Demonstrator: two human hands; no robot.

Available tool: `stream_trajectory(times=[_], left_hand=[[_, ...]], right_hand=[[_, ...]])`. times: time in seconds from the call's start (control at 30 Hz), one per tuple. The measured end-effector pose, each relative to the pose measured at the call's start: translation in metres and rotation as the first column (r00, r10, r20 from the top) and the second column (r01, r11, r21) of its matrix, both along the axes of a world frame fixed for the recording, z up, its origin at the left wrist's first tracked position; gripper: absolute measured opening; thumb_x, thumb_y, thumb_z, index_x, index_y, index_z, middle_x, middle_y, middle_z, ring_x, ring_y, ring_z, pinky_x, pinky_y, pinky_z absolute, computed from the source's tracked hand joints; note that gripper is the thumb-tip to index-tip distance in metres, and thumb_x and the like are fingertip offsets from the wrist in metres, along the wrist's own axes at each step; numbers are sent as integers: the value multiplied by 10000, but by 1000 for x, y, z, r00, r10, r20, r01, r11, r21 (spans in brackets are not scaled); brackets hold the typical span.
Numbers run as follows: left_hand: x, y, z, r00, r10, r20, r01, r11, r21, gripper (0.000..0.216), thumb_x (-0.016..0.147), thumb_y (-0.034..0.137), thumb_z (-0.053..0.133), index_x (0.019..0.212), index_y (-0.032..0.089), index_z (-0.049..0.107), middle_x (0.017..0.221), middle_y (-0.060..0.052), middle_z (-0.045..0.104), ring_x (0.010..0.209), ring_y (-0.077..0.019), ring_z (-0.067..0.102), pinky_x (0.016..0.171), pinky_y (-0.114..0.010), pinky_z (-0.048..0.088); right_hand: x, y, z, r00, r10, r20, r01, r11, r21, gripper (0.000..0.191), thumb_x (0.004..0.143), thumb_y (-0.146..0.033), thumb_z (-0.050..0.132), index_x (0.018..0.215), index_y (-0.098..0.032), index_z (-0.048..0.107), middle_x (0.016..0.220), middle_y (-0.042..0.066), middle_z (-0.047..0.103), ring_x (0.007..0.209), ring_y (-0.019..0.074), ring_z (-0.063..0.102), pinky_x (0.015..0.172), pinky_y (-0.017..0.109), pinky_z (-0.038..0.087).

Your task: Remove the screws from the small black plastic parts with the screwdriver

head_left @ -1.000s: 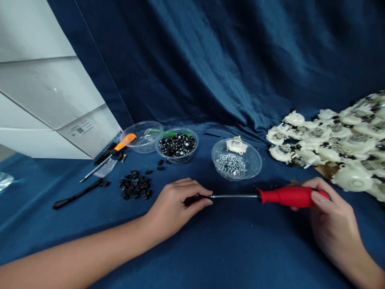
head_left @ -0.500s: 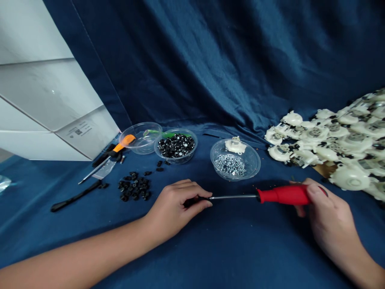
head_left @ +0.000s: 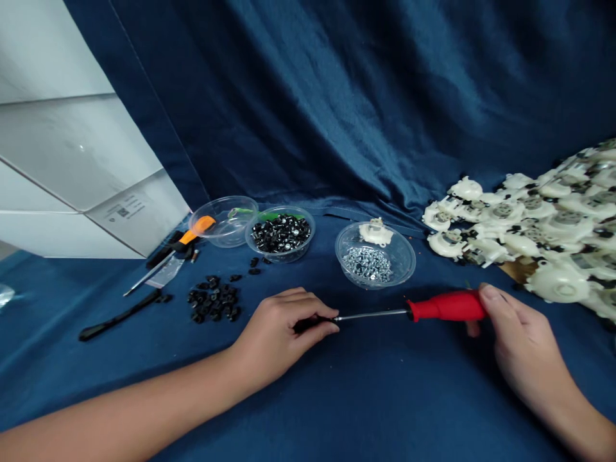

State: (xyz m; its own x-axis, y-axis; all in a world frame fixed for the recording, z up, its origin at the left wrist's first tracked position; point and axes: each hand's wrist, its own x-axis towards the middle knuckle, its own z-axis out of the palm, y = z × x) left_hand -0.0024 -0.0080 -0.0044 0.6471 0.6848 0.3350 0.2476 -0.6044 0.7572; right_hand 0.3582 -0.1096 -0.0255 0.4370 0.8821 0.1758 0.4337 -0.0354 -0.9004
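My right hand [head_left: 520, 340] grips the end of a red-handled screwdriver [head_left: 447, 307], held almost level with its shaft pointing left. The tip of the shaft meets a small black part [head_left: 312, 321] pinched between the thumb and fingers of my left hand [head_left: 286, 324]. Most of that part is hidden by the fingers. Just beyond the shaft stands a clear bowl [head_left: 407, 273] of small silver screws [head_left: 368, 264], with a cream plastic piece [head_left: 376, 232] inside at its far side. Left of my left hand lies a loose pile of small black parts [head_left: 214, 299].
Another clear bowl [head_left: 283, 256] holds black and silver parts, beside a clear lid or dish [head_left: 221, 237]. An orange-and-black screwdriver [head_left: 185, 239] and a black strip [head_left: 120, 316] lie at left. White boxes [head_left: 72, 154] stand far left; cream plastic housings [head_left: 558, 224] are heaped at right.
The screwdriver's handle has shifted slightly left, and my right hand's grip on its end has changed. My left hand stays in nearly the same place.
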Motion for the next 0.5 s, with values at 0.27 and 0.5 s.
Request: stream_trajectory(times=[0.27, 0.5], left_hand=[[0, 0, 1, 998, -42, -48, 42, 999, -1, 98, 960, 156, 852, 1034, 221, 847, 992, -17, 837, 894, -201, 743, 792, -311, 578], [0, 0, -1, 999, 7, -47, -10, 999, -51, 93, 957, 189, 864, 1036, 234, 850, 943, -1, 812, 837, -178, 712, 718, -289, 534]], right_hand=[[-23, 1, 1, 903, -2, -429, 62, 990, 125, 433, 745, -555, 850, 1095, -305, 806, 1085, 88, 877, 1058, 331, 794, 921, 412, 614], [-21, -10, 2, 900, 128, -417, -12, 963, 269, 370, 798, -434, 885, 1138, -338, 778, 1140, 93, 874, 1134, 312, 803, 947, 397, 649]])
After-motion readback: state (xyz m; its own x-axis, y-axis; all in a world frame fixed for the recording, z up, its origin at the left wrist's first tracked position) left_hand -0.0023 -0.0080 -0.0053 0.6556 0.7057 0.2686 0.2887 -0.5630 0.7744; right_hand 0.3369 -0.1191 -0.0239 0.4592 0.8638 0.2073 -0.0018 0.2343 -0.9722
